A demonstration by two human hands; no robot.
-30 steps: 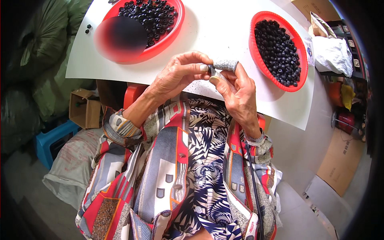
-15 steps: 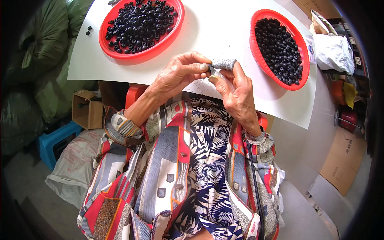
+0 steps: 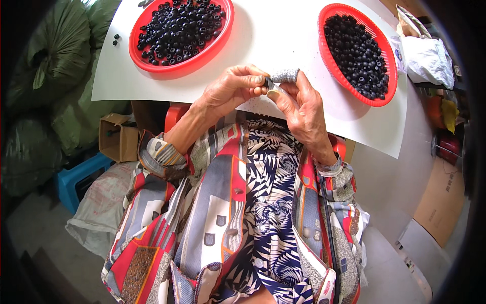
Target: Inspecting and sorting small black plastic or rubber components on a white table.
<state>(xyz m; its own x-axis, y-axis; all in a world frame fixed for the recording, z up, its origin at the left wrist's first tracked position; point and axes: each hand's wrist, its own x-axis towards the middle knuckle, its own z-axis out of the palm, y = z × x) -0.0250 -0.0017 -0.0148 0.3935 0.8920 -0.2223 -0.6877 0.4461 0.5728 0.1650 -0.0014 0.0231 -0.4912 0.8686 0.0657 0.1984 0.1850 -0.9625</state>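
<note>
Pinching a small dark piece (image 3: 269,83), possibly a bead, both the left hand (image 3: 234,88) and right hand (image 3: 302,109) grip it over the white tabletop (image 3: 273,40), between two red baskets (image 3: 324,45) of black beads; green sacks (image 3: 61,61) crowd the left.

White tabletop (image 3: 283,35), evenly lit, daylight-like. Left: green sacks (image 3: 45,71), open cardboard box (image 3: 117,137), blue stool (image 3: 81,177), pale woven sack (image 3: 101,207) on grey floor (image 3: 25,238). Right: white bag (image 3: 428,61), flat cardboard (image 3: 438,202) on light floor.

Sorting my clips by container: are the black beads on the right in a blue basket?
No, the right-side basket holding the black beads is red.
</note>
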